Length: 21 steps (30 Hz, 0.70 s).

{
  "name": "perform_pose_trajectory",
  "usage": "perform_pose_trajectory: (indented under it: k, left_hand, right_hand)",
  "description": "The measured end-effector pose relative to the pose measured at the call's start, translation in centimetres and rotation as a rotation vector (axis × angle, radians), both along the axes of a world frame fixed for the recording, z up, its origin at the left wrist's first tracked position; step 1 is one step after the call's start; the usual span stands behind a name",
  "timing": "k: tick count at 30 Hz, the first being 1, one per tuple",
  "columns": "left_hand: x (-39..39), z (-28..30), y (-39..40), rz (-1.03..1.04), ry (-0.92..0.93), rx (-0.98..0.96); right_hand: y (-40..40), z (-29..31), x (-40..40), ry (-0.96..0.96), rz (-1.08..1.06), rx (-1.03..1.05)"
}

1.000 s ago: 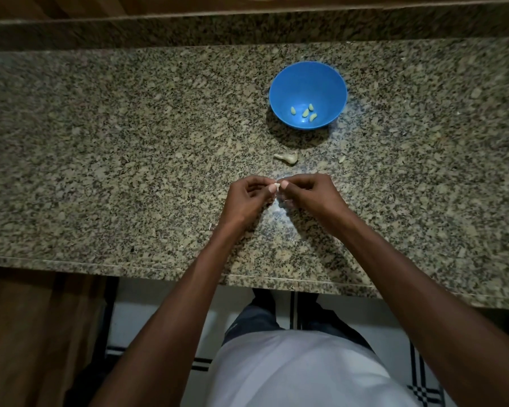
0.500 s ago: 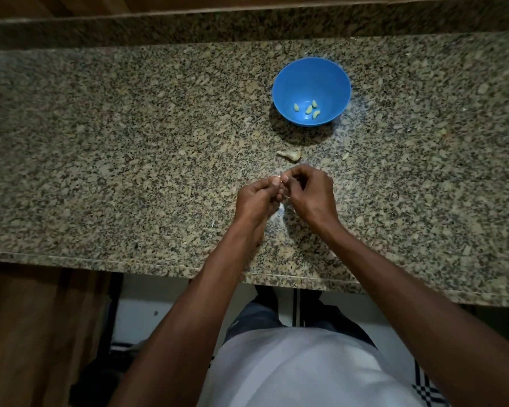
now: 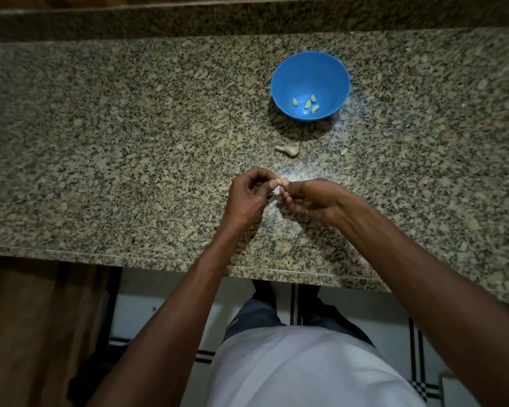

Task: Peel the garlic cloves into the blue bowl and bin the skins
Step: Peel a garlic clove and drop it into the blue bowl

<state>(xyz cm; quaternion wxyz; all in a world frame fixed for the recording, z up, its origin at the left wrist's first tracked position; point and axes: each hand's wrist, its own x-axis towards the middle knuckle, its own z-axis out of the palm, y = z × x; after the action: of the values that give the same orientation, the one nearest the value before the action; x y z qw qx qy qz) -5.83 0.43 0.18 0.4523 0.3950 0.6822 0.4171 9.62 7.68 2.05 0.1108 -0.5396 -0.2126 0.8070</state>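
Both hands, left hand [image 3: 249,198] and right hand [image 3: 309,201], are pinching a small pale garlic clove [image 3: 283,181] over the speckled granite bench [image 3: 130,142], keeping skins contained; the round blue plastic bowl [image 3: 288,74] is sitting at twelve o'clock for easy dropping.

— What is the person wearing?
— A plain white shirt [image 3: 300,368] is covering the torso, and dark blue trousers [image 3: 256,315] are showing just beyond it. Both forearms are showing bare, with no sleeves reaching them.
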Motion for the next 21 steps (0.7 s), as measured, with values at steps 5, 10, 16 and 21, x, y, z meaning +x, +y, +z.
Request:
perform_pose_trajectory:
  k: [5,10,16,21]
  left_hand:
    - [0.3,-0.3,-0.2,0.051,-0.005,0.023]
    - [0.1,0.2,0.4,-0.021,0.043,-0.036]
    - [0.0,0.6,0.8,-0.008,0.068,-0.02]
    - [0.5,0.1,0.3,0.066,0.037,0.107]
  right_hand:
    - [-0.5,-0.3,0.3,-0.28,0.191,0.579]
    - [-0.6,0.3,0.2,-0.483,0.388,0.898]
    - [-0.5,0.3,0.6,-0.452,0.389,0.802]
    - [0.8,0.2,0.7,-0.102,0.144,0.1]
